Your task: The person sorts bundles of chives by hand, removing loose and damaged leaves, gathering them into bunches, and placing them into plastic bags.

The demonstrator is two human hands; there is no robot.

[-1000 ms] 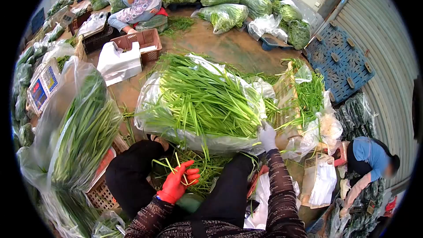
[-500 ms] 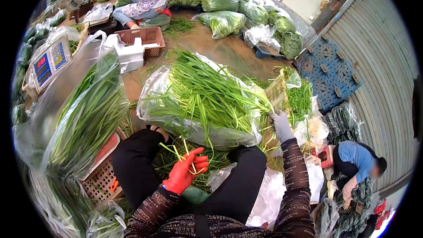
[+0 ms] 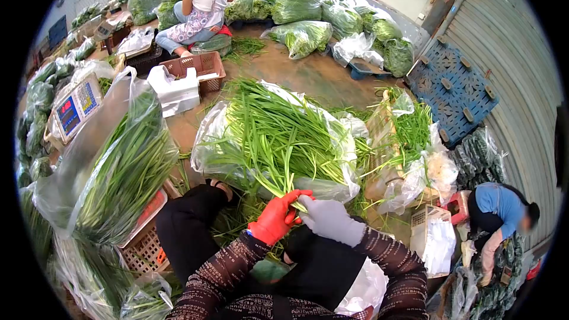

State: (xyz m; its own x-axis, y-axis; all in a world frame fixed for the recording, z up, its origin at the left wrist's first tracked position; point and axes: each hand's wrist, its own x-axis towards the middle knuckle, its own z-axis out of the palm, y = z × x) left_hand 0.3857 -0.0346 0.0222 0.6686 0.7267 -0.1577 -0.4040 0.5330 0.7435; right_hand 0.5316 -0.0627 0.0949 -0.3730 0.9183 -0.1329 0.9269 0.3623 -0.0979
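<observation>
My left hand (image 3: 274, 219), in a red glove, is closed around the lower ends of a few green stalks (image 3: 275, 187). Against it, my right hand (image 3: 333, 220) in a grey glove pinches the same stalk ends. Both hands meet above my lap, at the near edge of an opened plastic bag (image 3: 338, 191). A large heap of long green leaves (image 3: 290, 133) lies on that bag. Loose leaves also lie between my legs.
A tall clear bag of greens (image 3: 121, 172) stands at the left, near a scale (image 3: 76, 108). Beyond are a brown crate (image 3: 210, 70) and a seated person (image 3: 204, 0). A basket of greens (image 3: 409, 133), blue pallet (image 3: 453, 89) and crouching person (image 3: 495, 207) are at right.
My right hand has come from the heap's right edge to the middle, with stalks now held there. My left hand has moved up and right to meet it.
</observation>
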